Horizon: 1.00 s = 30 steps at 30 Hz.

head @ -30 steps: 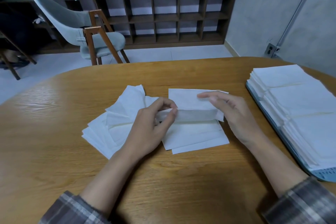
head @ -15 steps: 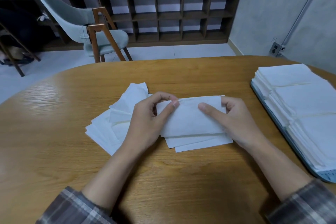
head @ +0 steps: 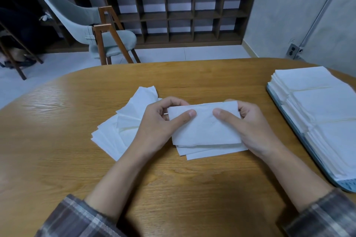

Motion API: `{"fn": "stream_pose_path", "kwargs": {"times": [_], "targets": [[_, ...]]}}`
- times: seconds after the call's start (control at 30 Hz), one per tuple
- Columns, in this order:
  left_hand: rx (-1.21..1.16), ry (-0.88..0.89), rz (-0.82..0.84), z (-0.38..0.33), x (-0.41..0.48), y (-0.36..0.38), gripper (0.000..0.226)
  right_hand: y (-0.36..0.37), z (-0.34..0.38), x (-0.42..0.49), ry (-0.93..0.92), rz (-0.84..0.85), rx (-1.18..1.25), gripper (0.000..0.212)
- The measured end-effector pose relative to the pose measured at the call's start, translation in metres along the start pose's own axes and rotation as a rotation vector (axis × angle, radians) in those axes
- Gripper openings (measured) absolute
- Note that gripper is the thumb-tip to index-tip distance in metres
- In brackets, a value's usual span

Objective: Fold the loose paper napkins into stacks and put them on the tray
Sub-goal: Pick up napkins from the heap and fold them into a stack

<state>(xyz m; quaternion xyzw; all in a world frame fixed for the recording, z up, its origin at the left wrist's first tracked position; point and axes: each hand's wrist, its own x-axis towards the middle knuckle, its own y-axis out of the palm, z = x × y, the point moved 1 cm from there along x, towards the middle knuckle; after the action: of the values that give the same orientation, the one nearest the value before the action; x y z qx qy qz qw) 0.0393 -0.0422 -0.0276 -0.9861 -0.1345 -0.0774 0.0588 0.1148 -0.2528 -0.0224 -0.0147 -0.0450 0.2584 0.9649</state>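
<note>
both hands are on one folded napkin [head: 206, 125], held low over the tabletop [head: 173, 188] in front of the person. the left hand [head: 159, 125] pinches its left end and the right hand [head: 250, 127] its right end, each with the thumb lying on the top face and the fingers [head: 174, 102] curled round behind the far edge. so the napkin's long axis runs left to right, straight from one hand to the other. the fold appears to be along the far edge under the fingers, though that is hard to tell.

just beneath it lies a small stack of folded napkins [head: 210, 150], slightly fanned, their near edges showing. the loose napkins [head: 119, 132] lie in a heap to the left, partly under the left wrist.

the tray [head: 346, 185] sits well off to the right, already carrying rows of folded stacks [head: 317, 106]. the right hand is the nearer to it, with bare tabletop between. i judge the napkin will either drop onto the small stack directly below or go rightward in the right hand.
</note>
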Motion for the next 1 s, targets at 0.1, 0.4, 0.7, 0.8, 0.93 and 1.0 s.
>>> {"fn": "stream_pose_path", "kwargs": {"times": [0.1, 0.4, 0.7, 0.8, 0.93, 1.0], "targets": [[-0.029, -0.004, -0.055, 0.002, 0.001, 0.000, 0.012, 0.000, -0.001, 0.001, -0.012, -0.006, -0.033, 0.022], [0.058, -0.001, -0.195, 0.005, -0.001, 0.003, 0.013, 0.003, 0.002, -0.001, -0.001, 0.034, 0.051, 0.044], [0.556, 0.345, 0.014, 0.015, -0.004, 0.006, 0.033, -0.023, -0.012, 0.011, -0.115, -0.309, -0.288, 0.024], [0.656, 0.302, 0.269, 0.024, -0.004, 0.008, 0.029, -0.030, -0.018, 0.014, -0.101, -0.324, -0.273, 0.029], [0.691, 0.287, 0.324, 0.029, -0.005, 0.011, 0.033, -0.031, -0.019, 0.014, -0.083, -0.293, -0.258, 0.032], [0.667, 0.274, 0.314, 0.030, -0.004, 0.010, 0.031, -0.030, -0.021, 0.015, -0.083, -0.289, -0.262, 0.032]]}}
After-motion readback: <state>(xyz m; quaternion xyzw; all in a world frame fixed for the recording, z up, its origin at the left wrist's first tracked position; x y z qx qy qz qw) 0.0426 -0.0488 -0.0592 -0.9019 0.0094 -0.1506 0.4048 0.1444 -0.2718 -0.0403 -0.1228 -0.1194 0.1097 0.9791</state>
